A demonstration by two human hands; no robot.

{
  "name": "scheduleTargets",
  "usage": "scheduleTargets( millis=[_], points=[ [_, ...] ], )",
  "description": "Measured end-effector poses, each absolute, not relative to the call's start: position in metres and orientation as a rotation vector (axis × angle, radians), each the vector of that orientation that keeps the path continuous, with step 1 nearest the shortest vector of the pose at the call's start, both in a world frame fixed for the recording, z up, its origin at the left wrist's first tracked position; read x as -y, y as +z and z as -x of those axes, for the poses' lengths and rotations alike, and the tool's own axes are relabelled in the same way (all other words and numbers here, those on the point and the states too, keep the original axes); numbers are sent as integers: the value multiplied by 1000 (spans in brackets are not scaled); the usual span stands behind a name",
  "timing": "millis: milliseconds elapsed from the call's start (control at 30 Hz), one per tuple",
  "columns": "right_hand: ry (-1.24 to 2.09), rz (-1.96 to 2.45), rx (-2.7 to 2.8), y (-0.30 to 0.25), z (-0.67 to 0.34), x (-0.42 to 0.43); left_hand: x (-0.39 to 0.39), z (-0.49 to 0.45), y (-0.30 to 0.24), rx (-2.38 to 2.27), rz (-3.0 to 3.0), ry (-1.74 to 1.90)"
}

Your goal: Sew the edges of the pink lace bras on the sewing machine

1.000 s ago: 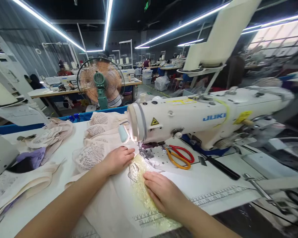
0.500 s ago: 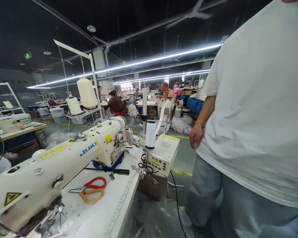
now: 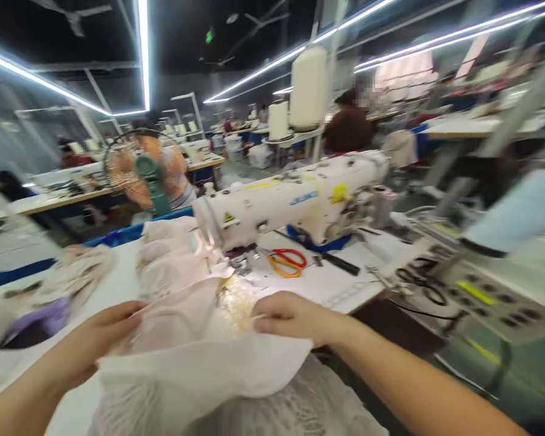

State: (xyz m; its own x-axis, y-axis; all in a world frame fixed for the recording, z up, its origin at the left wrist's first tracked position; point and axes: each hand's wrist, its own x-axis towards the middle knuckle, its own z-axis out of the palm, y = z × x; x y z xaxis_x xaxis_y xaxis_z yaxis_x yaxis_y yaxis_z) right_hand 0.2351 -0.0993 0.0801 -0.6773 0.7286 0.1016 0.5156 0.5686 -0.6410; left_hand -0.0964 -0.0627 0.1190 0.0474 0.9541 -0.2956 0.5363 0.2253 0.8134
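Pale pink and white fabric (image 3: 177, 315) spreads across the near side of the sewing table, part of it sheer and lace-like. My left hand (image 3: 113, 327) grips its left side, thumb on top. My right hand (image 3: 286, 315) pinches its right edge beside a cream lacy patch (image 3: 237, 306). Just beyond stands a white JUKI sewing machine (image 3: 277, 203), its lit needle area close to the fabric's far edge. Scissors with red and orange handles (image 3: 287, 263) lie on the table to the right of the needle area. The picture is blurred by motion.
A black-handled screwdriver (image 3: 340, 264) lies right of the scissors. Thread cones (image 3: 307, 91) stand behind the machine. At the left are a fan (image 3: 148, 169), more pale fabric (image 3: 79, 272) and a purple cloth (image 3: 43, 321). A control box (image 3: 485, 297) stands at the right.
My view has swung left and down to the machine's front. Both my hands and the fabric they hold have come into view. The standing person at the right is out of view.
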Motion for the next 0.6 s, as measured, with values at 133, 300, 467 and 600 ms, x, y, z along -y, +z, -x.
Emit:
scheduleTargets(
  millis=[133, 300, 467, 600],
  points=[
    [736, 1152, 2512, 55, -238, 61, 57, 105, 117, -1865, -1705, 8],
    [224, 1480, 2445, 33, -200, 43, 26, 73, 113, -2255, -2108, -325],
    [-148, 1582, 2385, 14, -175, 44, 12, -3, 76, -1938, -2428, -191],
    [-299, 1486, 2429, -8, -169, 57, -14, -42, 43, -1824, -2465, -97]
  ],
)
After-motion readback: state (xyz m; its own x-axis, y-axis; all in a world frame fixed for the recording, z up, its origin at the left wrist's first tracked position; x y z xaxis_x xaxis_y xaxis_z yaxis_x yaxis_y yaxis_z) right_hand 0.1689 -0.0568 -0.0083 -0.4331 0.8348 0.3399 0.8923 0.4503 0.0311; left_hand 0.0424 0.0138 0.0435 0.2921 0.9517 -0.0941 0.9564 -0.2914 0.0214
